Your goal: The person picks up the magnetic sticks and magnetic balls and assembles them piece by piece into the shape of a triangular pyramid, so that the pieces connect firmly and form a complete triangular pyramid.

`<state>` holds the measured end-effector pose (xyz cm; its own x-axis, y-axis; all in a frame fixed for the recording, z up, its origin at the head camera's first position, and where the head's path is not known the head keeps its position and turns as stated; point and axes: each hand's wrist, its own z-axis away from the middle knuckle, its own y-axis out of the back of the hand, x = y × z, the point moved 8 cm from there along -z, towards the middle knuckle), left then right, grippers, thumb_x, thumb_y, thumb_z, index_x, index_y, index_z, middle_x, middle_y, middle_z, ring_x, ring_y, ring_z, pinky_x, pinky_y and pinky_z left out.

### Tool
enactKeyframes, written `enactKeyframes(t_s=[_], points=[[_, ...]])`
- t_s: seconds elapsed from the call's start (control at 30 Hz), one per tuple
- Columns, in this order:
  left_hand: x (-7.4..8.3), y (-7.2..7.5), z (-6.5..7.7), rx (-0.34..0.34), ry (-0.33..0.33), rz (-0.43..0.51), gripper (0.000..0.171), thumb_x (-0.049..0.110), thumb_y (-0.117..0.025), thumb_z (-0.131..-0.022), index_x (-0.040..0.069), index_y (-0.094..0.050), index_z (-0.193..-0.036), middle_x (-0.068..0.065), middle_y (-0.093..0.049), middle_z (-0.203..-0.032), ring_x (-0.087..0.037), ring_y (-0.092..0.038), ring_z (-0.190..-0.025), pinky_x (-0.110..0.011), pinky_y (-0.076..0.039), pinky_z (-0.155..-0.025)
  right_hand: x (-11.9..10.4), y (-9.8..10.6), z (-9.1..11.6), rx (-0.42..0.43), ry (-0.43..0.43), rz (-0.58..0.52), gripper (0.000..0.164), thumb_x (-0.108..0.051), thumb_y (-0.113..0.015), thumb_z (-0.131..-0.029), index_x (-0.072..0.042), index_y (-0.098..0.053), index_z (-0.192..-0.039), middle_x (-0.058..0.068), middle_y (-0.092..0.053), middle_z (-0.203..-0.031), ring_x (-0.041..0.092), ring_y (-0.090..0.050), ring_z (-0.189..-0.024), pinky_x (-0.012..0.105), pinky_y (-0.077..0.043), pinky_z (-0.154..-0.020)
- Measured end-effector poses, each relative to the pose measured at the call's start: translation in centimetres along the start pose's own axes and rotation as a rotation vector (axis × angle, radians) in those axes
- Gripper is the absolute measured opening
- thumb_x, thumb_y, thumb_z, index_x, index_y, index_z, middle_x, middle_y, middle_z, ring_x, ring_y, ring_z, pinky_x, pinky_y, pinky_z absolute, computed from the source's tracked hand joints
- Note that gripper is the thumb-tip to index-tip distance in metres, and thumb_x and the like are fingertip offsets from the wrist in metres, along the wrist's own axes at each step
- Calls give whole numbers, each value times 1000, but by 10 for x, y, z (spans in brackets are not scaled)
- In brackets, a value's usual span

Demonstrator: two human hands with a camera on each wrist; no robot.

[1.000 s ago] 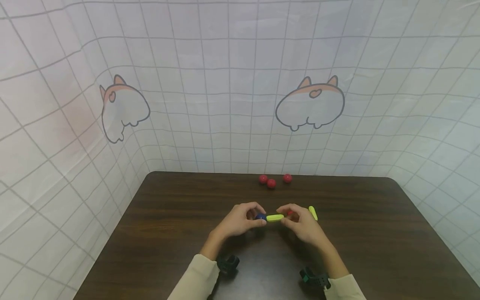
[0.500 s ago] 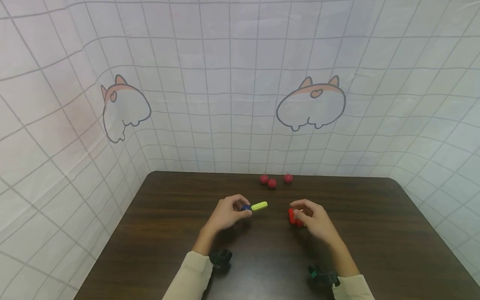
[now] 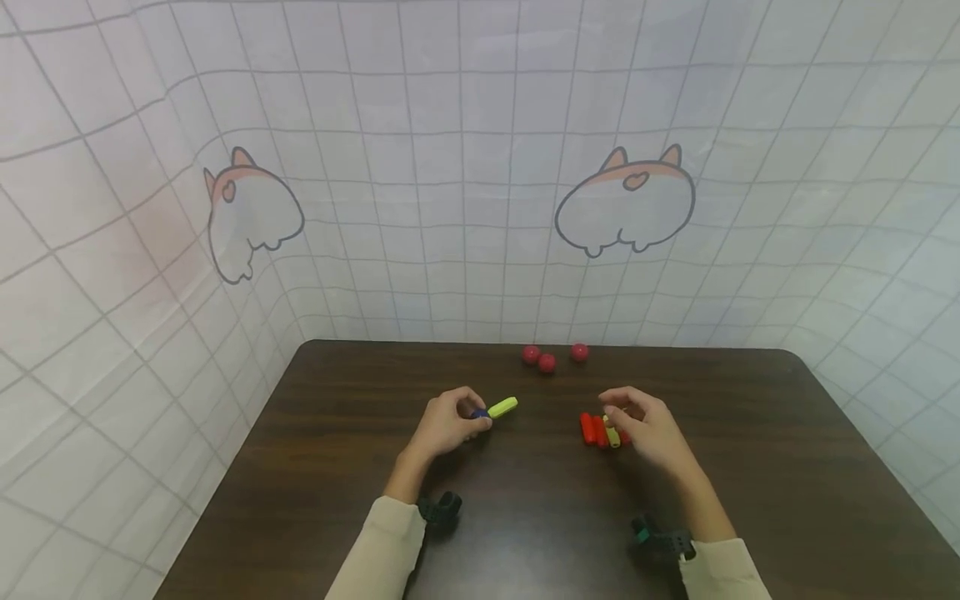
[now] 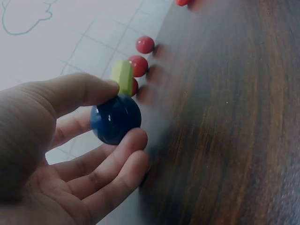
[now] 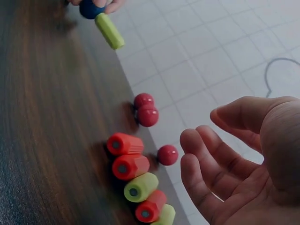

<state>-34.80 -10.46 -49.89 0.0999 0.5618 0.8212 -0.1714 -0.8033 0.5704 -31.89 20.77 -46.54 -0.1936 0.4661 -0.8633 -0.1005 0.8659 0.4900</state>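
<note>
My left hand point(image 3: 442, 425) pinches a glossy dark blue ball point(image 4: 115, 119) between thumb and fingertips, raised off the table. From the ball's far side sticks out a yellow-green faceted rod point(image 3: 502, 407), end against the ball. Under and beside my right hand point(image 3: 648, 427) lies a row of short red and yellow-green rods. In the right wrist view the row shows a red rod point(image 5: 125, 144) at one end and a yellow-green rod point(image 5: 140, 187) in the middle, with grey discs in their ends. The right hand's fingers are loosely bent, with nothing between them.
Three red balls sit near the back edge of the dark wooden table point(image 3: 375, 375): two close together, including one red ball point(image 3: 531, 355), and a separate red ball point(image 3: 580, 352) to the right. Behind the table hangs a white grid-patterned cloth point(image 3: 435, 208).
The left hand has moved left with the blue ball and attached yellow-green rod. My right hand has let go of that rod and moved right, uncovering more of the row of rods.
</note>
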Motion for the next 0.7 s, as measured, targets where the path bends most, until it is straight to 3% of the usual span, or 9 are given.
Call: enactKeyframes(t_s=[0.13,0.3,0.57,0.7], points=[[1,1,-1,6,-2,-43,20,21,-81,-89,15,-70,-104,-3,-69,-87,-13,-67,-68,-30,-51,-61,2,-5,-10,-48,18,25,32,-20,-60,-104,0,-63,-129,25,-67,-123,25,-70,-97,32,-58,-82],[-1,-1,-1,-7,-21,-118,18,25,-81,-90,19,-71,-104,0,-69,-91,-14,-60,-78,-31,-48,-69,5,-10,-33,-91,29,42,29,-15,-61,-103,2,-63,-127,27,-68,-117,25,-69,-90,37,-58,-79],[-5,0,-1,-22,-37,-97,18,25,-82,-88,20,-72,-103,1,-69,-91,-16,-59,-80,-33,-47,-71,-4,-26,-75,-166,23,57,30,-13,-63,-101,-5,-61,-130,27,-67,-119,34,-68,-91,40,-59,-77],[-8,2,0,-34,-50,-82,19,25,-83,-88,20,-72,-103,1,-69,-95,-15,-59,-82,-32,-48,-72,-5,-37,-90,-186,18,93,38,-14,-66,-99,-5,-59,-135,25,-64,-131,38,-69,-94,40,-59,-78]])
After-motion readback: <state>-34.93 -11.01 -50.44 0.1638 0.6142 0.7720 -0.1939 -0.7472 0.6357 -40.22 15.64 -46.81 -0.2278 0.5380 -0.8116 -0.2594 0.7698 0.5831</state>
